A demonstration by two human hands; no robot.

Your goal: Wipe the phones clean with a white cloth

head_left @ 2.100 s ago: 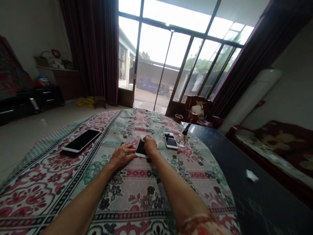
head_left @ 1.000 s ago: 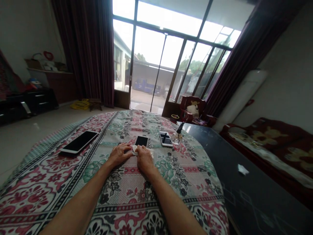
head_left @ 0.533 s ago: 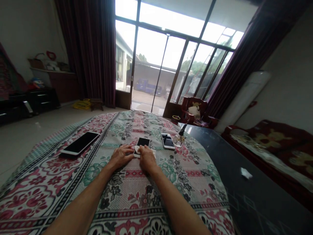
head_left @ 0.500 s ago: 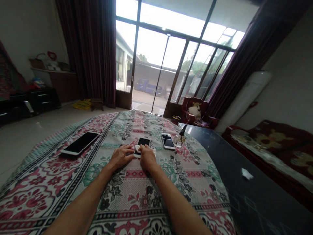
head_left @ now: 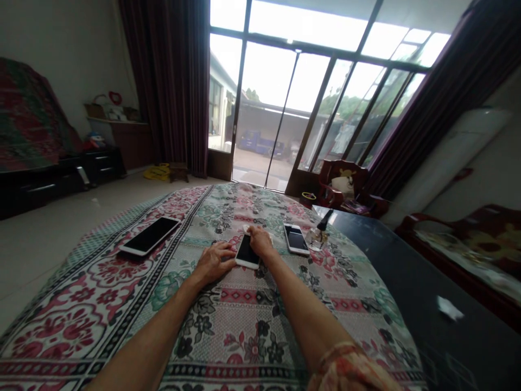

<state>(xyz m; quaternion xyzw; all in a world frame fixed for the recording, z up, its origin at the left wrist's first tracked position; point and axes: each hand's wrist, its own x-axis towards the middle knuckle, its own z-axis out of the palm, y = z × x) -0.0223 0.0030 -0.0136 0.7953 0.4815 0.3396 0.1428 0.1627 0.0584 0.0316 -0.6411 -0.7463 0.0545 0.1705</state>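
Note:
A white-framed smartphone lies face up on the patterned tablecloth between my hands, its dark screen mostly showing. My right hand is closed on a small white cloth or tissue at the phone's far end; its fingers hide part of the screen. Flat on the tablecloth, my left hand has its fingers stretched out, with the tips at the phone's left edge. Another white smartphone lies to the right, beside a clear glass bottle with a black top.
At the left lies a white tablet with a dark screen. The floral tablecloth covers the round table. A dark, glossy table stands to the right, bearing a crumpled white tissue. Beyond are wooden chairs and a glass door.
My right hand has moved the white cloth from the middle of the phone to its far end, uncovering more screen. My left hand stays at the left edge. The view has turned slightly left.

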